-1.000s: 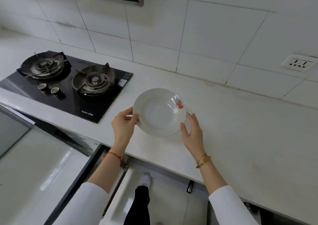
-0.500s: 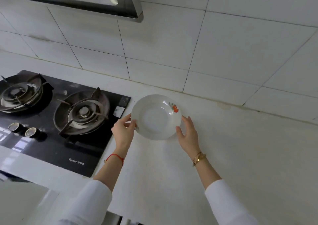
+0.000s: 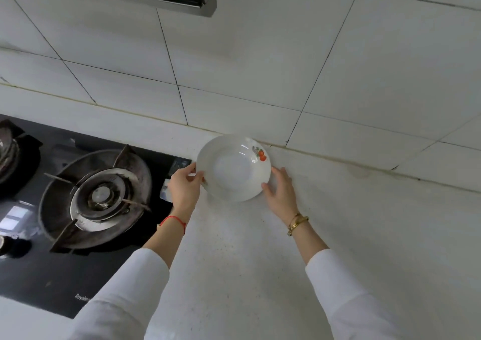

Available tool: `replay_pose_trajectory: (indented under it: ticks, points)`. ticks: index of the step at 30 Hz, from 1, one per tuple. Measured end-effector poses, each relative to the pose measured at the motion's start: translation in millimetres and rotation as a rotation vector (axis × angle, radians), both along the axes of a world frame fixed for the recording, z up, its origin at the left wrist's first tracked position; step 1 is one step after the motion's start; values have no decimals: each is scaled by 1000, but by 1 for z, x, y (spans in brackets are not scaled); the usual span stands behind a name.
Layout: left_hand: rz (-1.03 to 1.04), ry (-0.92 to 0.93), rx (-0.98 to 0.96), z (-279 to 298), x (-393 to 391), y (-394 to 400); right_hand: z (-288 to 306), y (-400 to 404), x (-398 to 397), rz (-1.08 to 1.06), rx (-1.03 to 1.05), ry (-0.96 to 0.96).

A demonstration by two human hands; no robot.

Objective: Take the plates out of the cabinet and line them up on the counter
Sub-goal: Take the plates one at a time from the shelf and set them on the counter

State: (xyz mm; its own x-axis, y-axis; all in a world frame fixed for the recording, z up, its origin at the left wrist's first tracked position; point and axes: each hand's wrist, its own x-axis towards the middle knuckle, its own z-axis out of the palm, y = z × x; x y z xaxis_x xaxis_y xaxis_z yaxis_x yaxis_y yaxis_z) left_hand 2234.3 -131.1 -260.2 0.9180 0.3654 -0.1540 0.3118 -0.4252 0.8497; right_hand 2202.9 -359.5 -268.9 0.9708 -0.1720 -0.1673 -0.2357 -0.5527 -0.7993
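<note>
Now I see the plate point(image 3: 233, 168) held between both hands, just beside the back corner of the gas hob point(image 3: 78, 209), up near the seam where the bench point(image 3: 260, 274) meets the tiled wall point(image 3: 260, 66). My left hand point(image 3: 184, 187) has its grip pinched on the hob-side rim, thumb on top and fingers curled under. My right hand point(image 3: 281, 191) cups the opposite rim, thumb against the edge and fingers spread flat beside it; I cannot tell whether that grip is truly closed on the plate or only steadying it. The red fruit print sits on the rim's wall side, away from the hob. Whether the plate's base touches the bench I cannot tell.

Compared with half a second ago, the plate has gone further from me toward the wall, and both arms are stretched out more. The hob's near burner looms larger now, and the cabinet below has left the view.
</note>
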Motion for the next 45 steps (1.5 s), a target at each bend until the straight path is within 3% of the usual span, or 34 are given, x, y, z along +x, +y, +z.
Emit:
replay_pose_trajectory:
  ticks: [13, 23, 34, 45]
  points:
    - [-62, 32, 30, -19, 20, 3, -14, 6, 13, -25, -17, -3]
    - [-227, -43, 214, 5, -12, 10, 16, 2, -21, -21, -92, -33]
    - [-386, -304, 281, 81, -119, -7, 85, -22, -140, -38, -155, -263]
    - [-458, -496, 322, 120, -317, -33, 121, -51, -343, -36, -166, -366]
